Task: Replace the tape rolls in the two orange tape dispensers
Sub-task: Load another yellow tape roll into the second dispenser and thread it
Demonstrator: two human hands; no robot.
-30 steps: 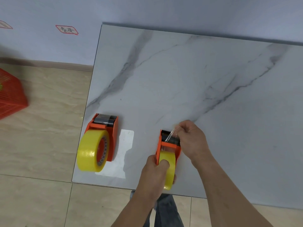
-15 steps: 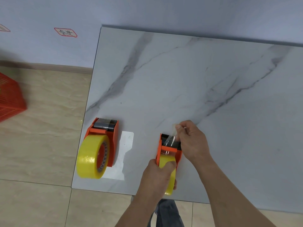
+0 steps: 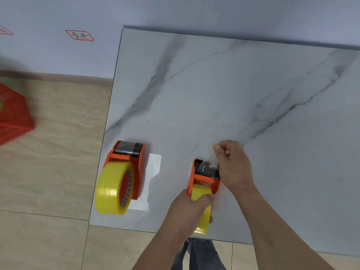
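Note:
Two orange tape dispensers lie on the marble table (image 3: 214,94). The left dispenser (image 3: 136,172) carries a thick yellow tape roll (image 3: 112,190) and nobody touches it. The right dispenser (image 3: 204,178) holds a thinner yellow roll (image 3: 202,209). My left hand (image 3: 190,209) is wrapped over that roll and the dispenser's rear. My right hand (image 3: 232,165) pinches the clear loose tape end (image 3: 211,155) just past the toothed cutter at the dispenser's front.
A white paper sheet (image 3: 153,166) lies under and beside the left dispenser. A red plastic basket (image 3: 13,114) stands on the tiled floor at the left. The table's near edge runs just behind my left hand, and its far edge meets the wall.
My right hand has drawn the tape end from above the roller forward and down over the cutter. The left hand kept its hold on the roll.

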